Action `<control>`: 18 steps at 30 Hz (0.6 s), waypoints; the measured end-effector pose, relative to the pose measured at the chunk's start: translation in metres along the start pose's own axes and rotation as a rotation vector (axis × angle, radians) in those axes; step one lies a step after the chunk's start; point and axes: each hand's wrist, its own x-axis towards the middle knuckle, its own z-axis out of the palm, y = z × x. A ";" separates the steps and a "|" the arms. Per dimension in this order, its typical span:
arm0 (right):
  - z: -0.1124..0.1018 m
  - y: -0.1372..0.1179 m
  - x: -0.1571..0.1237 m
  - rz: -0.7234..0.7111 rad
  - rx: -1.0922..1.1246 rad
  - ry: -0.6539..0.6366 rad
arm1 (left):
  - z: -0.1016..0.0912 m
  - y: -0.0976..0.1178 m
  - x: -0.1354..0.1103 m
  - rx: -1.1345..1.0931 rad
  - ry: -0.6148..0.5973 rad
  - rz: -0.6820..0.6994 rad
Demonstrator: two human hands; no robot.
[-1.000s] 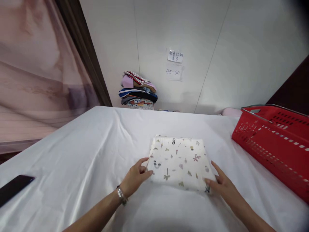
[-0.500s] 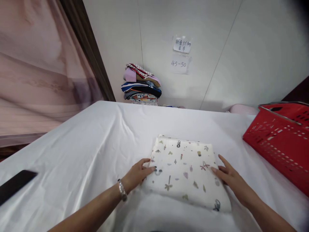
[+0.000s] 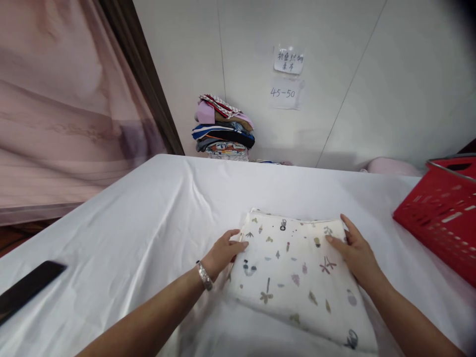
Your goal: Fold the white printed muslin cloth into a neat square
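A folded white cloth [image 3: 286, 272] printed with small plants and figures lies on the white-covered table [image 3: 178, 198] in front of me. My left hand [image 3: 225, 253], with a silver bracelet at the wrist, grips the cloth's left edge, thumb on top and fingers at the side and beneath. My right hand [image 3: 353, 253] pinches the cloth near its far right corner, the thumb on the upper face and the other fingers behind the edge. How many layers each hand holds is hidden.
A red perforated basket [image 3: 439, 208] with a metal handle stands on the right. A dark flat object [image 3: 33, 282] lies at the left. Behind the table are a stack of folded fabrics [image 3: 225, 129] and a wall with paper signs [image 3: 288, 77]; a pink curtain [image 3: 67, 109] hangs left.
My right hand has moved up along the cloth's right edge to its far corner and closed there. My left hand has slid slightly farther up the left edge. The view has shifted a little.
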 end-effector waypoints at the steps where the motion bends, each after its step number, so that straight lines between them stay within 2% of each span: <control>1: 0.001 -0.001 -0.007 -0.063 -0.019 0.007 | 0.001 0.000 0.001 -0.019 0.000 -0.005; 4: -0.003 -0.005 -0.036 -0.267 -0.098 -0.070 | 0.002 0.001 0.001 -0.053 -0.002 -0.016; 6: -0.007 -0.012 -0.057 -0.438 -0.148 -0.250 | 0.003 0.001 0.000 -0.054 -0.004 -0.021; 8: -0.012 -0.022 -0.075 -0.599 -0.178 -0.498 | 0.004 0.002 0.001 -0.036 0.001 -0.026; 10: -0.016 -0.032 -0.088 -0.682 -0.182 -0.684 | 0.006 0.004 0.002 -0.021 0.015 -0.034; 11: -0.018 -0.035 -0.092 -0.678 -0.174 -0.723 | 0.006 0.004 0.002 -0.023 0.016 -0.040; 12: -0.020 -0.036 -0.095 -0.642 -0.163 -0.723 | 0.006 0.005 0.003 -0.037 0.000 -0.046; 14: -0.024 -0.033 -0.096 -0.515 -0.128 -0.614 | 0.006 0.008 0.003 -0.104 -0.084 -0.044; 16: -0.026 -0.027 -0.088 -0.388 -0.037 -0.373 | 0.005 0.011 0.002 -0.207 -0.186 -0.012; 18: -0.025 -0.020 -0.069 -0.268 0.121 -0.116 | 0.005 0.016 0.003 -0.290 -0.224 0.038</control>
